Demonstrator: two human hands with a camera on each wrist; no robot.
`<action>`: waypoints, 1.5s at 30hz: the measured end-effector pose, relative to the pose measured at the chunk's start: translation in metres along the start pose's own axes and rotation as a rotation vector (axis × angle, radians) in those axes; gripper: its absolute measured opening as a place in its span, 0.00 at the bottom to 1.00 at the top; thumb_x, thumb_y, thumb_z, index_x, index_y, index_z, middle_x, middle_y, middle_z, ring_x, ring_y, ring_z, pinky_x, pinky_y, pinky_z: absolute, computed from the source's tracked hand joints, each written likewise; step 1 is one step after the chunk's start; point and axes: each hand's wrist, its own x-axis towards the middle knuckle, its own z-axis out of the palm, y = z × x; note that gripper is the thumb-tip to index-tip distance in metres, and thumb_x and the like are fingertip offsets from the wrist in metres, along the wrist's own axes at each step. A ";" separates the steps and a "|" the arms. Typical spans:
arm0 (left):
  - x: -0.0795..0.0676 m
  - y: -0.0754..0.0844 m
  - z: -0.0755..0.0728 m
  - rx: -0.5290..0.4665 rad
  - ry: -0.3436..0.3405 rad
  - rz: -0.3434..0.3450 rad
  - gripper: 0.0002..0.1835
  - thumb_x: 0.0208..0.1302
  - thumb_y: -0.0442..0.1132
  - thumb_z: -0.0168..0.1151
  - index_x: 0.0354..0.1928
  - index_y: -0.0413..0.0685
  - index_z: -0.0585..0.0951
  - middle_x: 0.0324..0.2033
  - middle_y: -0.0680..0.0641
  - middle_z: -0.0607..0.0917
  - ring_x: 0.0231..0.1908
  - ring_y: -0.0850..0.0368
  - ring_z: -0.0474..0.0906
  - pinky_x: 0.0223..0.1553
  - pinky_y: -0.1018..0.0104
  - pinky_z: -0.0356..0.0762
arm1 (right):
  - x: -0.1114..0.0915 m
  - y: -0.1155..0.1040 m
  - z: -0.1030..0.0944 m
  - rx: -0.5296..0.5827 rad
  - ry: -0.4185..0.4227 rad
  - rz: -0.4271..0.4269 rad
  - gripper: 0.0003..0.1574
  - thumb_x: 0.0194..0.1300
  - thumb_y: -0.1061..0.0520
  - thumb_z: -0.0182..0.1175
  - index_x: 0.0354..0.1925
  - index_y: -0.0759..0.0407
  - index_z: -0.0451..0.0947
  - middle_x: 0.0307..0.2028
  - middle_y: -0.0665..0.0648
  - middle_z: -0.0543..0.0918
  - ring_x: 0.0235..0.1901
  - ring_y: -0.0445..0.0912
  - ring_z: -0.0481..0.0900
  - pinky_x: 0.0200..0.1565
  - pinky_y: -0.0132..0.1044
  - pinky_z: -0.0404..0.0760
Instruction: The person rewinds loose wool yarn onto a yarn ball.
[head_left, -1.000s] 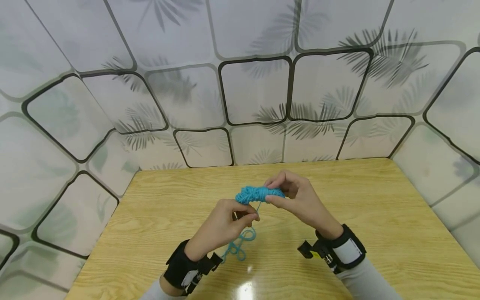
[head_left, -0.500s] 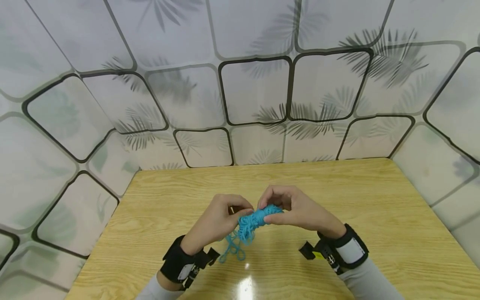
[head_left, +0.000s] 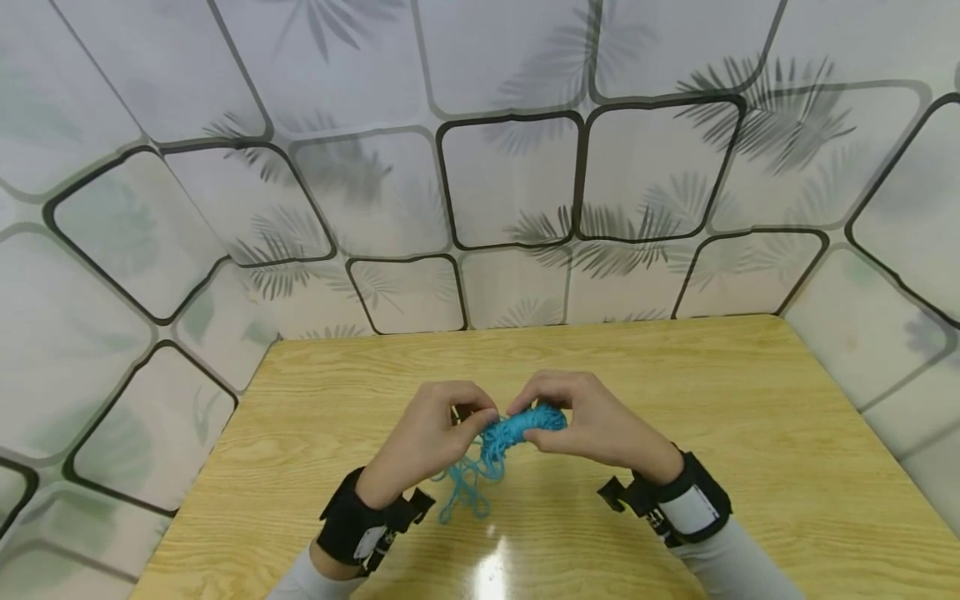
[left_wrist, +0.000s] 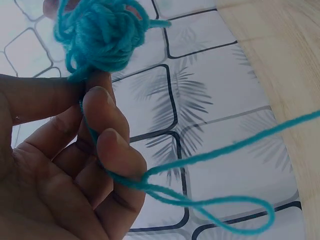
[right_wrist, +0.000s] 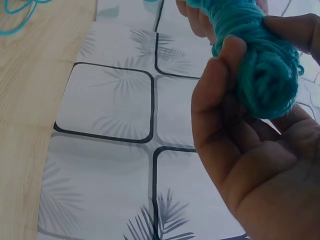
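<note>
A bundle of turquoise yarn point(head_left: 522, 426), wound tightly round its middle with looped ends, is held above the table between both hands. My right hand point(head_left: 600, 421) grips its right end; in the right wrist view, thumb and fingers wrap the coiled yarn bundle point(right_wrist: 267, 75). At the left end, my left hand point(head_left: 431, 429) pinches a strand between thumb and index finger, close against the bundle point(left_wrist: 107, 37). That yarn strand point(left_wrist: 240, 145) runs through the curled lower fingers and hangs out in a loop.
Loose yarn loops point(head_left: 465, 492) lie on the wooden table point(head_left: 675, 383) below the left hand. A patterned wall covering point(head_left: 510, 183) with leaf prints surrounds the table's back and sides. Each wrist wears a black strap with a small camera.
The bundle has come down toward the table and tilted, its left end lower. My left hand moved from beneath the bundle to its left end, then slightly further left.
</note>
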 end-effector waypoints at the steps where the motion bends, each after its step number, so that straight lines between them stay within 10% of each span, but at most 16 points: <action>1: 0.000 0.000 0.000 0.004 0.007 -0.005 0.07 0.64 0.33 0.65 0.31 0.52 0.87 0.26 0.55 0.87 0.24 0.66 0.77 0.26 0.63 0.80 | 0.000 0.000 0.000 -0.017 0.019 -0.009 0.15 0.57 0.67 0.68 0.43 0.56 0.83 0.38 0.53 0.84 0.29 0.43 0.77 0.34 0.41 0.82; 13: 0.000 0.004 -0.005 0.045 0.074 0.009 0.05 0.64 0.34 0.66 0.32 0.50 0.87 0.26 0.56 0.86 0.23 0.66 0.75 0.25 0.65 0.79 | 0.004 0.012 0.003 -0.257 0.305 -0.001 0.16 0.57 0.63 0.68 0.45 0.55 0.81 0.39 0.51 0.82 0.31 0.40 0.76 0.31 0.39 0.80; 19: 0.000 0.006 -0.003 0.002 0.084 0.017 0.04 0.64 0.34 0.66 0.32 0.49 0.87 0.27 0.55 0.86 0.25 0.66 0.77 0.24 0.63 0.80 | 0.006 0.014 0.009 -0.326 0.155 0.034 0.28 0.67 0.65 0.57 0.65 0.56 0.73 0.41 0.53 0.71 0.33 0.44 0.67 0.33 0.38 0.71; 27: -0.001 0.007 -0.004 -0.010 0.095 0.001 0.05 0.65 0.33 0.64 0.33 0.49 0.87 0.27 0.53 0.87 0.25 0.65 0.78 0.23 0.64 0.78 | 0.004 0.013 0.015 -0.389 0.119 0.021 0.13 0.71 0.60 0.54 0.52 0.54 0.79 0.44 0.51 0.73 0.47 0.46 0.65 0.46 0.46 0.72; 45: -0.006 0.008 0.006 -0.052 0.068 0.002 0.07 0.64 0.32 0.65 0.32 0.53 0.87 0.27 0.55 0.87 0.25 0.66 0.78 0.23 0.65 0.78 | 0.008 0.011 0.009 -0.236 0.407 0.022 0.18 0.69 0.56 0.61 0.55 0.59 0.80 0.47 0.57 0.81 0.44 0.46 0.80 0.41 0.48 0.82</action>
